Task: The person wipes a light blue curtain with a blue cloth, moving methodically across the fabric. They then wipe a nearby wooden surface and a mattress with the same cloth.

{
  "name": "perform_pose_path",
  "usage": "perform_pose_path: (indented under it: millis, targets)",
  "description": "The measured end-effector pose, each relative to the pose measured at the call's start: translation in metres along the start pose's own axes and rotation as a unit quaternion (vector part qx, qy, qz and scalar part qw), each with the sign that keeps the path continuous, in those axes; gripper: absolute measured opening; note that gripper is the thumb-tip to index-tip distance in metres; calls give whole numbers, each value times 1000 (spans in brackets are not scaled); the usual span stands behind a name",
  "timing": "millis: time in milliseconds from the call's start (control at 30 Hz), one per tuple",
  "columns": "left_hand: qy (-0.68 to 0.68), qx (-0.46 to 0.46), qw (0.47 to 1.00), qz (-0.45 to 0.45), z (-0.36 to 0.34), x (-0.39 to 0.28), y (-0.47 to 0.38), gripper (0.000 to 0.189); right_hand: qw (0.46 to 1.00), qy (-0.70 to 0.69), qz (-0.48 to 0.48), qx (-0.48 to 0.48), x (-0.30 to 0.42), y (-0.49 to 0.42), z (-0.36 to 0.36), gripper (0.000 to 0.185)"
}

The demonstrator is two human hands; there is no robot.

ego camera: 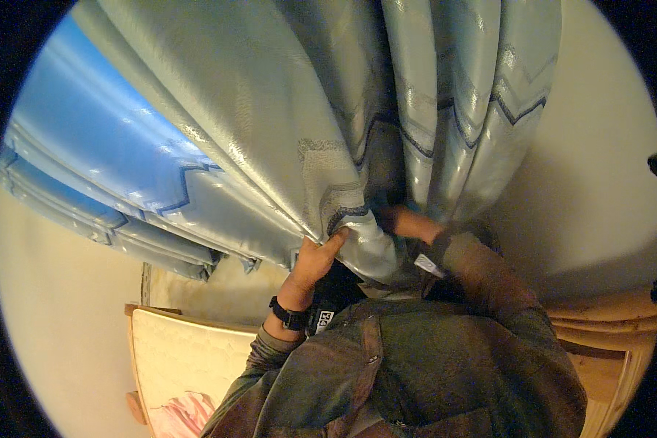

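A long, shiny pale-green curtain (252,109) with a dark zigzag band hangs in deep folds in front of me. My left hand (320,257) grips the edge of one broad fold near its lower end, the thumb lying on top of the cloth. My right hand (410,223) reaches in among the folds to the right; it is blurred and its fingers are hidden, so its hold cannot be told. A small white tag (429,265) shows beside my right wrist. At left, part of the curtain (109,131) looks bright blue.
A bed with a cream mattress (191,350) stands at lower left, a pink cloth (183,413) on it. A plain wall (597,164) rises on the right, with wooden furniture (597,367) below it at lower right.
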State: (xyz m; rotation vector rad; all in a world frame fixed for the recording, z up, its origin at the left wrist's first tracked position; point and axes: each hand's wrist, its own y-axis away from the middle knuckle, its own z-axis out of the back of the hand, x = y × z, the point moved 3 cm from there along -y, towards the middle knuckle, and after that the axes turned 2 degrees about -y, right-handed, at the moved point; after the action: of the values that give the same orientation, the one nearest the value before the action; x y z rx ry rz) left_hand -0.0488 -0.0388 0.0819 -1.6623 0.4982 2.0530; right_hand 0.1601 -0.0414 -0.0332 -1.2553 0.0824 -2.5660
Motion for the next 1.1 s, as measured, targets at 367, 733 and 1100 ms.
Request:
perform_pose_path:
  millis: [367, 733, 1100]
  targets:
    - [21, -23, 999, 39, 16, 32, 8, 39, 892, -89, 206, -393, 108, -5, 209, 58]
    - [42, -28, 999, 10, 77, 34, 32, 37, 953, 145, -266, 10, -28, 50, 93, 44]
    - [27, 13, 999, 44, 49, 44, 23, 47, 894, 232, 99, -370, 110, -69, 201, 54]
